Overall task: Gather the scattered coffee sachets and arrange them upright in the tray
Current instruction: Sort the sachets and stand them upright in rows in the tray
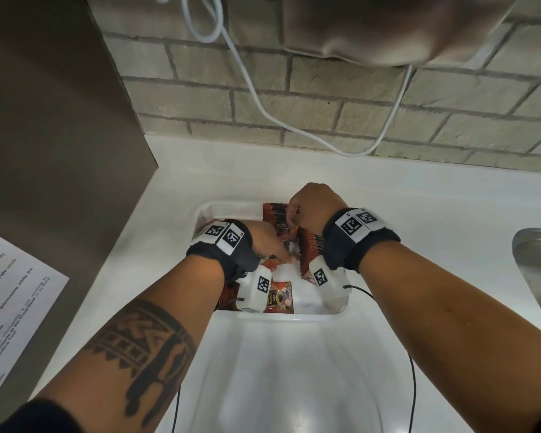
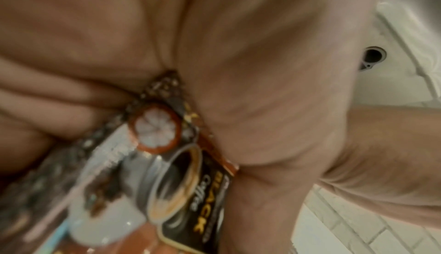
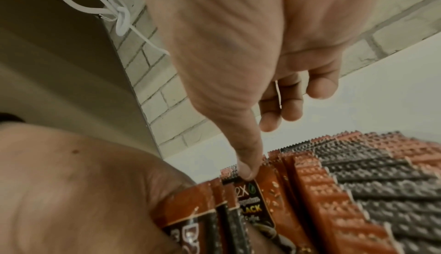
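A white tray (image 1: 200,212) sits on the white counter with both my hands inside it. Brown and orange coffee sachets (image 1: 275,215) stand upright along its back, and more stand on the right (image 1: 310,245). One sachet (image 1: 280,296) lies flat near the front wall. My left hand (image 1: 269,242) grips a "BLACK Coffee" sachet (image 2: 181,192) between curled fingers (image 2: 71,97) and palm. My right hand (image 1: 310,204) is curled over the upright row (image 3: 358,182), its thumb (image 3: 245,167) pressing the top edge of a sachet (image 3: 260,201). The index finger is hidden behind the thumb.
A steel sink (image 1: 537,276) lies at the right edge. A white cable (image 1: 263,107) hangs against the brick wall behind the tray. A brown cabinet panel (image 1: 60,151) stands left, with a printed sheet (image 1: 13,307) below it. A white moulded lid or tray (image 1: 294,370) lies in front.
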Demonstrator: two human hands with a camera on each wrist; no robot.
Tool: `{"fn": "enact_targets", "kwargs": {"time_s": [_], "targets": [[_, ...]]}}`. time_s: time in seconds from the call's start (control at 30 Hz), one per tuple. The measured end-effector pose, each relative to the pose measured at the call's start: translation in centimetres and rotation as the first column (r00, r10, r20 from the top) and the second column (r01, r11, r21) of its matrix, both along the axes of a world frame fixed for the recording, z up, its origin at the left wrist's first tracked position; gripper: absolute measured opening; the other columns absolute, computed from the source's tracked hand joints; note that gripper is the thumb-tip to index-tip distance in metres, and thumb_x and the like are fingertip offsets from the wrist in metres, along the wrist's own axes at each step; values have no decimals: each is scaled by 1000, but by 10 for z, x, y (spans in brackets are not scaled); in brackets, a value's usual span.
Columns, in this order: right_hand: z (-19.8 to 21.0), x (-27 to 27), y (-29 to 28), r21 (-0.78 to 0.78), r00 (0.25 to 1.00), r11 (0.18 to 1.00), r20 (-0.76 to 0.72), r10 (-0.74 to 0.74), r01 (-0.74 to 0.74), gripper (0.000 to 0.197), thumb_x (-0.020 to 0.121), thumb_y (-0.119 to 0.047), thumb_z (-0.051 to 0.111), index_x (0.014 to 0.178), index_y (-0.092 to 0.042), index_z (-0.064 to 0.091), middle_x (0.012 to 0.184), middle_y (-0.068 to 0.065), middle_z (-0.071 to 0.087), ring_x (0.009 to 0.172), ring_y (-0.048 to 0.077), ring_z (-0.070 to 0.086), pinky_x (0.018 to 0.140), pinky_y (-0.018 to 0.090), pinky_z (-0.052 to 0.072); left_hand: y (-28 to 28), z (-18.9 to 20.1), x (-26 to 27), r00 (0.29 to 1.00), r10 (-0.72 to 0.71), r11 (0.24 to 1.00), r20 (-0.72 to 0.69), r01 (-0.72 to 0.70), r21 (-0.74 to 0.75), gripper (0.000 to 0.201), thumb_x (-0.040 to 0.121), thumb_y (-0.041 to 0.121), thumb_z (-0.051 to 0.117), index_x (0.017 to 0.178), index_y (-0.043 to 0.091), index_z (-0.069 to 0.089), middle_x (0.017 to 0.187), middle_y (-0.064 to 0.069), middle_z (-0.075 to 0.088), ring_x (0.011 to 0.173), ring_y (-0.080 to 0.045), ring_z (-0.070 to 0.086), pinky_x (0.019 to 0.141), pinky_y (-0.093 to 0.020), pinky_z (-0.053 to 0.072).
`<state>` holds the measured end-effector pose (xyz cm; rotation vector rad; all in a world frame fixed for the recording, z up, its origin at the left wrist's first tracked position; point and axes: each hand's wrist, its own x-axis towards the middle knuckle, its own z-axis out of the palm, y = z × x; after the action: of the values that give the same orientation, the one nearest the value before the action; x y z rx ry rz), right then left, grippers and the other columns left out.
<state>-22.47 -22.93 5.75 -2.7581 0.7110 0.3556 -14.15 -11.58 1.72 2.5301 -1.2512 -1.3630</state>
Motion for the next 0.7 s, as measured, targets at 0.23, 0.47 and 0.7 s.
{"fn": "enact_targets", "kwargs": {"time_s": [0.23, 0.47, 0.7], "targets": [[-2, -1, 0, 32, 1000, 999, 9, -5, 5, 21, 82, -14, 61, 78, -25, 79, 89, -5, 71, 85, 18, 64, 78, 34, 58, -2, -10, 4, 1000, 26, 999, -13, -27, -47, 50, 79, 58, 73, 111, 20, 73, 106, -1, 74, 103, -20, 67, 100, -39, 51], [-2, -2, -4, 29, 999, 999, 35, -27, 26, 13, 79, -15, 66, 81, -19, 78, 92, -3, 73, 89, 18, 65, 84, 36, 57, -1, -9, 3, 1000, 18, 999, 0, -18, -40, 52, 84, 57, 70, 120, 19, 69, 116, -2, 70, 109, -21, 62, 103, -37, 47], [-1, -2, -3, -4, 998, 999, 42, -52, 52, 9, 82, -19, 70, 88, -18, 77, 96, 0, 71, 92, 20, 64, 85, 37, 57, 0, -8, 2, 999, 29, 997, -18, -30, -67, 54, 82, 58, 70, 121, 20, 68, 117, -2, 70, 109, -22, 63, 103, -39, 48]]}}
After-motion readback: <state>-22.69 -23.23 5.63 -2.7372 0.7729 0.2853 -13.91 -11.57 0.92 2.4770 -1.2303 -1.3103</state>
